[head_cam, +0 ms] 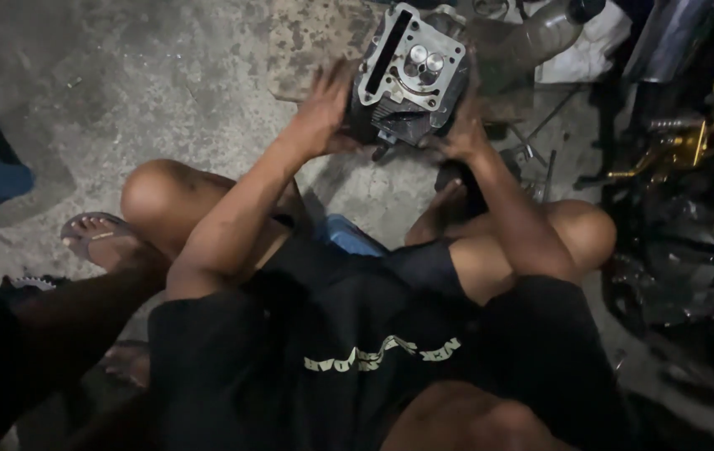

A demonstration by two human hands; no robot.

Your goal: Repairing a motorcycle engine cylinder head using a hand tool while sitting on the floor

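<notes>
Two hands grip one engine cylinder head [410, 77]: my left hand [321, 113] clamped on its left side, my right hand [462, 134] on its lower right, held above the concrete floor [165, 75] beside a rusty plate [311, 38].

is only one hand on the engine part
No, both the left hand and the right hand grip the metal cylinder head from its two sides.

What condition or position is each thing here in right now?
Cylinder head: lifted off the floor, valve face toward the camera, gripped from both sides.
Left hand: pressed on the head's left side.
Right hand: grips its lower right side.
Worn board: flat on the concrete.
Blue stool: mostly hidden under the person.
</notes>
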